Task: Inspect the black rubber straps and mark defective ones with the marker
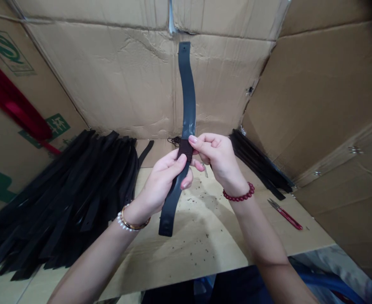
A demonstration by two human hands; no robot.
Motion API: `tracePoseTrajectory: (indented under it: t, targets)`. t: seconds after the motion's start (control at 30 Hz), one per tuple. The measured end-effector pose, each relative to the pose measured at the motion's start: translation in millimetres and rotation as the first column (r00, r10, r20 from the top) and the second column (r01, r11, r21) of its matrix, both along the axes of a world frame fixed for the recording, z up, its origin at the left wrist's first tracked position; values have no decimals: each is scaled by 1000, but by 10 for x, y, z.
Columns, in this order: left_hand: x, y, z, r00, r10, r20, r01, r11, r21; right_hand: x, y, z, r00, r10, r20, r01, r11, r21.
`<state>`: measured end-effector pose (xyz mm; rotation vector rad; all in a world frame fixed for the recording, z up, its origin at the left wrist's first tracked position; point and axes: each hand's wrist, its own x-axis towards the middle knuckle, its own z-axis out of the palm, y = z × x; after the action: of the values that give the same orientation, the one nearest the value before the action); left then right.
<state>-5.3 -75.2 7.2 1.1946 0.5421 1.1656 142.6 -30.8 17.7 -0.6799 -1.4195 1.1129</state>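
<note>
A long flat black strap (188, 93) stands nearly upright in front of me, with a small hole near its top end. Dark brown cord (185, 148) is wound in tight turns around its middle. My left hand (168, 175) grips the strap just below, its thumb lying on the lower turns. At the upper edge of the winding, my right hand (215, 154) is closed, thumb and finger pinched against the strap and cord. Exactly what the right fingertips hold is partly hidden. Behind the winding, a loose tangle of dark cord (175, 142) shows.
A large heap of black straps (78, 198) lies at the left, and a smaller stack (262, 164) at the right. Red-handled thread snips (285, 214) rest on the right of the table (186, 261), which has dark crumbs on it. Cardboard walls (125, 76) enclose the back and sides.
</note>
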Motion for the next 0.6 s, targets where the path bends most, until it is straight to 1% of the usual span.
tracePoseTrajectory:
  t: [0.1, 0.2, 0.27, 0.37, 0.5, 0.6]
  targets:
    - [-28, 3, 1, 1000, 7, -16, -7, 1000, 20, -29, -25, -1, 1000, -2, 15, 2, 1000, 20]
    - [-43, -1, 8, 999, -4, -36, 4, 1000, -2, -40, -54, 1, 1000, 7, 18, -8, 999, 48]
    - [-38, 0, 12, 1000, -16, -23, 15, 1000, -20, -37, -65, 4, 1000, -11, 11, 11, 998, 64]
    - [-17, 15, 9, 993, -78, 83, 85, 992, -91, -22, -59, 8, 998, -62, 3, 62, 996, 70]
    - [-6, 50, -1, 954, -170, 245, 226, 949, -220, -5, -21, -5, 995, -102, -8, 102, 993, 64]
    - [-31, 76, -8, 950, -172, 263, 235, 943, -235, -10, 4, -30, 995, -97, -12, 98, 993, 70]
